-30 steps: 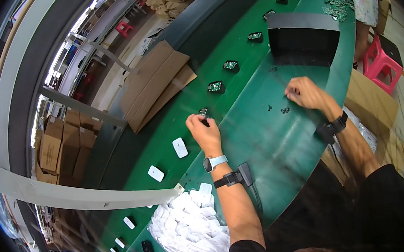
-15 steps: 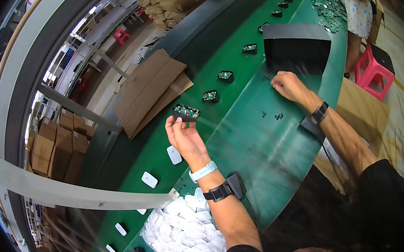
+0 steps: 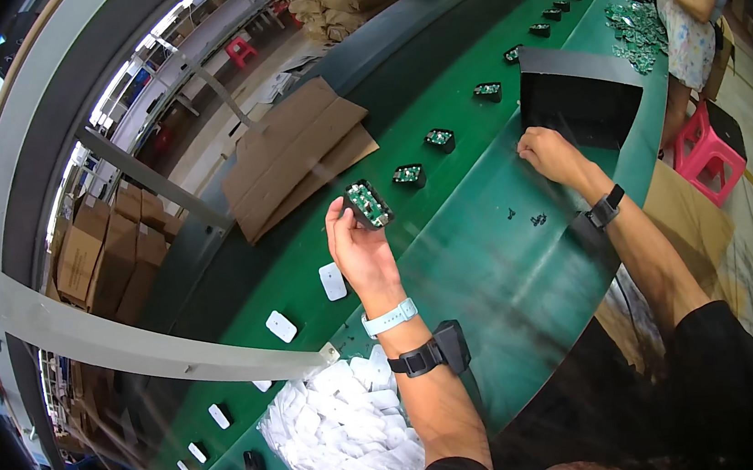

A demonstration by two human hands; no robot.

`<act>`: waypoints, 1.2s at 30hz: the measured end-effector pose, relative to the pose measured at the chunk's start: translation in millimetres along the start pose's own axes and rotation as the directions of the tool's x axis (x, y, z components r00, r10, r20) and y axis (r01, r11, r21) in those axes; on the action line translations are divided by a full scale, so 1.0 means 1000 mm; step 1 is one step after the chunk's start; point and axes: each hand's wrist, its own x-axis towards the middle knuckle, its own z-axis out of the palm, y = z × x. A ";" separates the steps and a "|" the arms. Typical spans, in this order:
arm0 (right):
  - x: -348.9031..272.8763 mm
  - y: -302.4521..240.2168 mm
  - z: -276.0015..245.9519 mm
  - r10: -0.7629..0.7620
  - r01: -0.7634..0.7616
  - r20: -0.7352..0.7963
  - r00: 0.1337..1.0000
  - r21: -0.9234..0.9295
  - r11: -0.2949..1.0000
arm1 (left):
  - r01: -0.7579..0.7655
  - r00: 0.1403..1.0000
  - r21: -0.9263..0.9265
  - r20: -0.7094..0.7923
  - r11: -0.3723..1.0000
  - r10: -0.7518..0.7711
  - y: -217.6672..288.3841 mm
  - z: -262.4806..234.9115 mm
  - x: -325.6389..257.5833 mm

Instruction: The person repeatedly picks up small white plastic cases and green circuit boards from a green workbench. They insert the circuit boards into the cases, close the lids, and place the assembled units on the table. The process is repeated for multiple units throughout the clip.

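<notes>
Left hand (image 3: 361, 248) is only pinching that housing (image 3: 367, 204) by its fingertips above the belt (image 3: 452, 255), so it could slip out, while the right hand (image 3: 552, 154) rests loosely curled and empty by the black tray (image 3: 578, 99).

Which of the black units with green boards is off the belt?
The black unit held up in the left hand; the rest lie in a row on the green belt.

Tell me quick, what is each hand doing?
Left hand: closed around a small black case with a green circuit board.
Right hand: resting by the black tray; grip cannot be told.
</notes>
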 end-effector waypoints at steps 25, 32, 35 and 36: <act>0.073 -0.220 -0.030 -0.403 0.584 -0.431 0.807 0.484 0.652 | 0.003 0.985 0.115 0.171 0.993 -0.023 0.040 0.048 -0.030; 0.083 -0.206 -0.027 -0.327 0.515 -0.409 0.852 0.537 0.668 | 0.249 0.947 0.335 0.111 0.909 -0.300 0.017 0.010 -0.008; 0.082 -0.209 -0.032 -0.322 0.479 -0.357 0.877 0.593 0.647 | 0.308 0.925 0.465 0.059 0.830 -0.376 0.001 0.002 -0.005; 0.081 -0.207 -0.032 -0.329 0.479 -0.349 0.877 0.594 0.646 | 0.294 0.919 0.515 0.078 0.805 -0.385 -0.006 0.002 -0.006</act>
